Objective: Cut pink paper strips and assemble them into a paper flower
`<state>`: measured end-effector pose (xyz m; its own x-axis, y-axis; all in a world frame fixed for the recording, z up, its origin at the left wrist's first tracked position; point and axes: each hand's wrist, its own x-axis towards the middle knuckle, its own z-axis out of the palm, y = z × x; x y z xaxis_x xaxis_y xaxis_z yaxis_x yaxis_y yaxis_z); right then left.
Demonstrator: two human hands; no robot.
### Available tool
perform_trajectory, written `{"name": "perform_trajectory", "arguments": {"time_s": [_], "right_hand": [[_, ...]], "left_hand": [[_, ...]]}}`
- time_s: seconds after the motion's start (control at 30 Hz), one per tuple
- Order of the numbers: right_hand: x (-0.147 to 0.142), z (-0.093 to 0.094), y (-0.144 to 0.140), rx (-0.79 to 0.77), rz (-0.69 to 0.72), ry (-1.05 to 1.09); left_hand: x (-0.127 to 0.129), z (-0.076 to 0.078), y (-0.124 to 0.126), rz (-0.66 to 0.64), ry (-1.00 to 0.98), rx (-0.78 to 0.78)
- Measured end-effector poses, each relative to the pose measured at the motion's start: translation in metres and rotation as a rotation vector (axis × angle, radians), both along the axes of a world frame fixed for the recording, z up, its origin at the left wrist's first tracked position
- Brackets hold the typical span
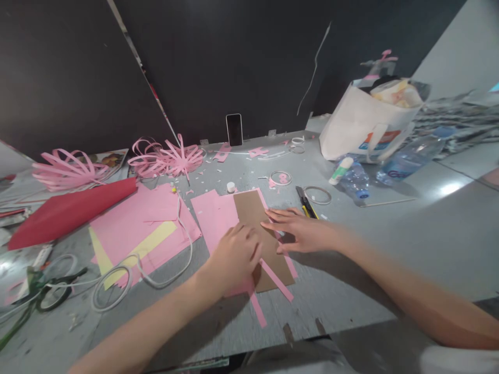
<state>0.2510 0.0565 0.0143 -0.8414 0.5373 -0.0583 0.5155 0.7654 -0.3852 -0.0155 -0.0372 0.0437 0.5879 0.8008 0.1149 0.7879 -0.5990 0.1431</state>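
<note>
Brown cardboard sheet (255,214) flat atop pink paper (213,218); pink strips (276,280) across it.
</note>
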Motion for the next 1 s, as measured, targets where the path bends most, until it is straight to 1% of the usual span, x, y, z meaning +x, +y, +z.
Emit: {"name": "perform_trajectory", "arguments": {"time_s": [0.07,0.1,0.2,0.27,0.4,0.5,0.57,0.63,0.67,0.77,0.83,0.9,1.0], "right_hand": [[-0.001,0.002,-0.001,-0.009,-0.004,-0.002],[-0.002,0.004,-0.001,-0.016,-0.001,-0.005],[-0.003,0.006,-0.001,-0.038,0.001,0.002],[-0.003,0.006,-0.001,-0.054,-0.027,0.013],[0.0,-0.001,-0.001,-0.07,-0.096,-0.008],[0.002,-0.003,-0.001,-0.059,-0.094,0.008],[0.003,-0.001,0.0,-0.042,-0.073,0.015],[0.004,0.004,0.003,-0.001,-0.078,0.006],[0.004,0.007,0.004,0.034,-0.104,0.006],[0.004,0.015,0.01,0.184,-0.238,0.069],[0.003,0.017,0.013,0.256,-0.293,0.125],[0.002,0.016,0.014,0.277,-0.296,0.144],[0.0,0.008,0.014,0.243,-0.244,0.126]], "left_hand": [[0.009,-0.017,0.024,-0.096,-0.111,0.014],[0.012,-0.026,0.034,-0.12,-0.139,0.017],[0.015,-0.048,0.05,-0.105,-0.195,-0.017],[0.013,-0.055,0.053,-0.082,-0.215,-0.057],[0.009,-0.058,0.052,-0.045,-0.213,-0.094],[0.009,-0.059,0.052,-0.052,-0.2,-0.087],[0.009,-0.06,0.052,-0.062,-0.195,-0.076],[0.009,-0.061,0.053,-0.076,-0.188,-0.055],[0.009,-0.06,0.052,-0.086,-0.185,-0.044],[0.008,-0.059,0.051,-0.118,-0.172,-0.017],[0.008,-0.059,0.05,-0.127,-0.165,-0.008],[0.008,-0.058,0.05,-0.128,-0.165,0.0],[0.008,-0.059,0.05,-0.123,-0.175,0.012]]}}
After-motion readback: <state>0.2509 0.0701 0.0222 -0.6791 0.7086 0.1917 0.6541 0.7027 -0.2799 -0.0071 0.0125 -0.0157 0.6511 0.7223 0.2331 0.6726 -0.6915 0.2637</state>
